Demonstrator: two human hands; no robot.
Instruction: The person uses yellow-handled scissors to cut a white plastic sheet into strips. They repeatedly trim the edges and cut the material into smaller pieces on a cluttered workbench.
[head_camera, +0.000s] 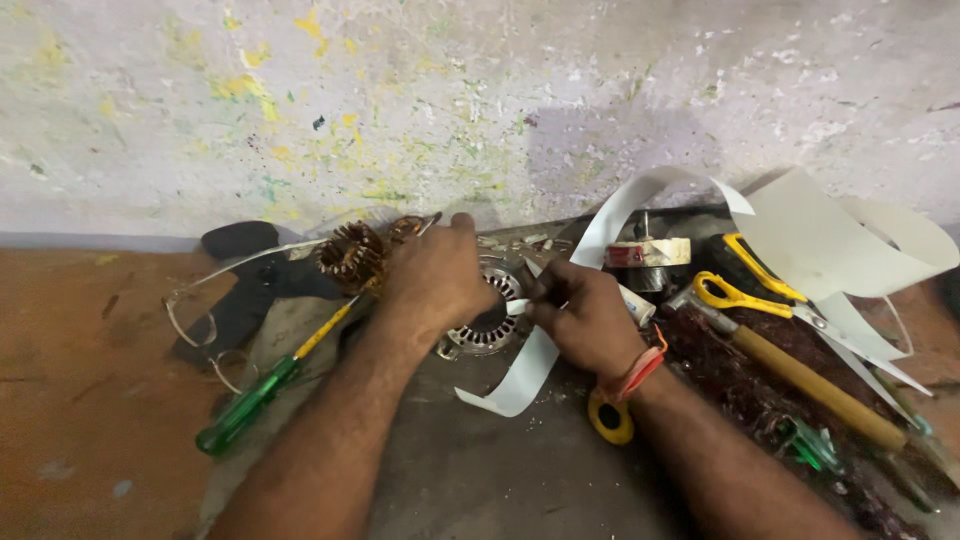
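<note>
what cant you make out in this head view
- Middle of the metal stator: hidden under the left hand.
- What the right hand pinches: covered by its own fingers; only a white strip passes beneath it.
- Yellow tape roll: partly hidden by the right wrist.
- Tools at the lower right, near the wooden handle: dark and blurred, and cut off by the frame edge.
- Screwdriver tip: hidden behind the left hand.
</note>
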